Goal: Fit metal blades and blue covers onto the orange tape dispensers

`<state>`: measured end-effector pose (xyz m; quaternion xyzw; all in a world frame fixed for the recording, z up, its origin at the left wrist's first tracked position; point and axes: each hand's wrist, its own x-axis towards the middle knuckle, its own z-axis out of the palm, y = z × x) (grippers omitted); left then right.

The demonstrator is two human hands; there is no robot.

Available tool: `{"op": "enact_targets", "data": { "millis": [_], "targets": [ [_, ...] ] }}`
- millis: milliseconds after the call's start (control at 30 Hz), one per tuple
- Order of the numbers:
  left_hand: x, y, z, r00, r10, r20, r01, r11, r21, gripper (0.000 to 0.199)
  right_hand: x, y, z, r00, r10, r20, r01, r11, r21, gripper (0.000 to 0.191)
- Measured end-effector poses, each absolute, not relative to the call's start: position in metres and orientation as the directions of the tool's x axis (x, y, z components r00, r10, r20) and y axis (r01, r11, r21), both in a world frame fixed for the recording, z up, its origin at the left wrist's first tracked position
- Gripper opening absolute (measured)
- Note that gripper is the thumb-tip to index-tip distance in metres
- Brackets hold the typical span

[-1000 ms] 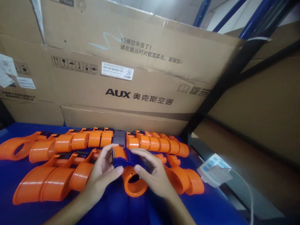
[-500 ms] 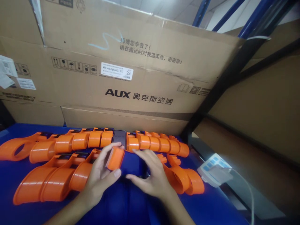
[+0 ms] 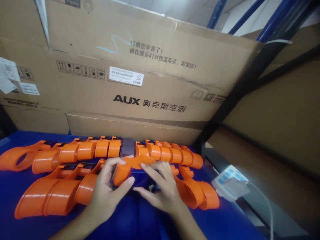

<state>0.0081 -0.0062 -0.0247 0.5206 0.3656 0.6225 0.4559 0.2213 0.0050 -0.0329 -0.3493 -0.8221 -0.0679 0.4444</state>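
A tall cardboard carton (image 3: 160,90) printed with AUX lettering backs the blue work surface (image 3: 225,220), which spreads out in front of it. At the carton's right end a dark rack post (image 3: 232,90) slants upward, and blue metal bars (image 3: 247,16) show above its top right corner. Forward of that same end sits a white box (image 3: 231,183) with pale blue patches and a white cord. In front of the carton's middle, above the surface, is an orange-and-blue piece (image 3: 123,171), its orange part angular and its blue part smooth-faced. The left hand (image 3: 108,180) grips its orange end between thumb and fingers; the right hand (image 3: 162,186) grasps the blue part, fingers on top, thumb underneath. Glossy, plastic-looking orange pieces (image 3: 68,151) with broad rounded loops line up before the carton in two rows, the rear one split by a dark flat slab (image 3: 128,146) near the carton's base.
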Motion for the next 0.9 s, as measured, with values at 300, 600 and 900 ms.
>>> {"op": "enact_targets", "data": {
  "millis": [300,600,900],
  "targets": [
    [0.003,0.002,-0.048,-0.047,0.884,0.466,-0.025,-0.467,0.884,0.037,0.219,0.005,-0.032,-0.355,0.477,0.804,0.632,0.756,-0.169,0.068],
    [0.002,0.005,-0.047,-0.047,0.869,0.492,-0.007,-0.493,0.870,0.037,0.221,0.006,-0.033,-0.375,0.447,0.812,0.619,0.773,-0.140,0.069],
    [0.002,0.000,-0.044,0.086,0.919,0.385,-0.146,-0.370,0.917,0.054,0.220,0.005,-0.029,-0.317,0.499,0.807,0.607,0.760,-0.231,0.077]
  ]
}}
